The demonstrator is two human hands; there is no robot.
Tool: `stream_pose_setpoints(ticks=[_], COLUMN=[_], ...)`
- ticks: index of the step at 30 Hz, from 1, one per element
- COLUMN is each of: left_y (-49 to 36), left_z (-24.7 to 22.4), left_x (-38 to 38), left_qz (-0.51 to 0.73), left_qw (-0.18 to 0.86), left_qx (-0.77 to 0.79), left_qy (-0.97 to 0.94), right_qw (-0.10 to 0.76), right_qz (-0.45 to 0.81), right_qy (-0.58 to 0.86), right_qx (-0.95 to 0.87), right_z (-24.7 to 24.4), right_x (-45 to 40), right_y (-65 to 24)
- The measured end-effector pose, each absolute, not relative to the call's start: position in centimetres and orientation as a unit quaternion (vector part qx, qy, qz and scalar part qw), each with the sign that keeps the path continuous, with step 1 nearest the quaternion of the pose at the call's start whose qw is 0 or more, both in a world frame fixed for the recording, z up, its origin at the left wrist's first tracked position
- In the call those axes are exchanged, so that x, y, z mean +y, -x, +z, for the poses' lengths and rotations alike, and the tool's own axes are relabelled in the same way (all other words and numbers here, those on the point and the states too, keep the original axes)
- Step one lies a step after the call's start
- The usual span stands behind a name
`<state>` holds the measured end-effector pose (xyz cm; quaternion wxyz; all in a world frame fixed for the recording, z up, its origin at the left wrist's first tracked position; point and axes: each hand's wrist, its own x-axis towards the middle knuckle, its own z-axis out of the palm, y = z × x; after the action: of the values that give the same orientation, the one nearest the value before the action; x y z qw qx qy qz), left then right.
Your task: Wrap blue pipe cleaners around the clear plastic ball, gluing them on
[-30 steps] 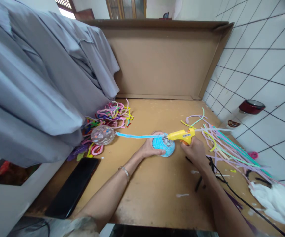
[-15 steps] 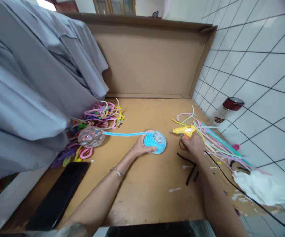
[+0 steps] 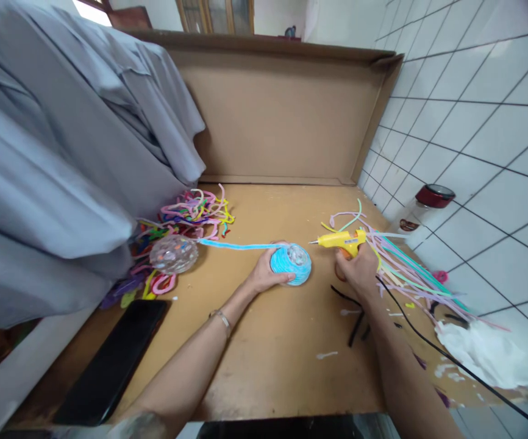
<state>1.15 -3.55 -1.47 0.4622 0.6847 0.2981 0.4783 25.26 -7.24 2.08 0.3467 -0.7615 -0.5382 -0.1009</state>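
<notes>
Head view: my left grip point(image 3: 264, 272) clasps a blue-wrapped ball point(image 3: 288, 268); my right grip point(image 3: 360, 269) holds a yellow glue gun point(image 3: 339, 242), its nozzle point(image 3: 314, 242) pointing left, apart from the ball.

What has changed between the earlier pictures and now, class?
The right hand has drawn the yellow glue gun rightward, so its nozzle now stands clear of the blue-wrapped piece. Nothing was taken up or let go. The left hand still holds the blue-wrapped piece, and the blue strip still stretches leftward from it.
</notes>
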Motion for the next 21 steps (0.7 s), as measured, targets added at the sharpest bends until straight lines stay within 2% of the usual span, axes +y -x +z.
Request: stream_pose_setpoints(ticks=[5,21], left_y=[-1.2,-1.1], left_z=[-1.4,-1.0], left_x=[-3.7,-4.0], left_qz=[0.462,0.458], left_qw=[0.465,0.448], left_qx=[0.287,0.265], left_qy=[-0.698,-0.721], right_qw=[0.385,0.333], right_qz=[-0.084,-0.097], right_qy=[0.688,0.689], right_qx=[-0.609,-0.636], right_z=[3.1,2.7], right_x=[-8.7,-8.7], right_y=[-22.6,-23.2])
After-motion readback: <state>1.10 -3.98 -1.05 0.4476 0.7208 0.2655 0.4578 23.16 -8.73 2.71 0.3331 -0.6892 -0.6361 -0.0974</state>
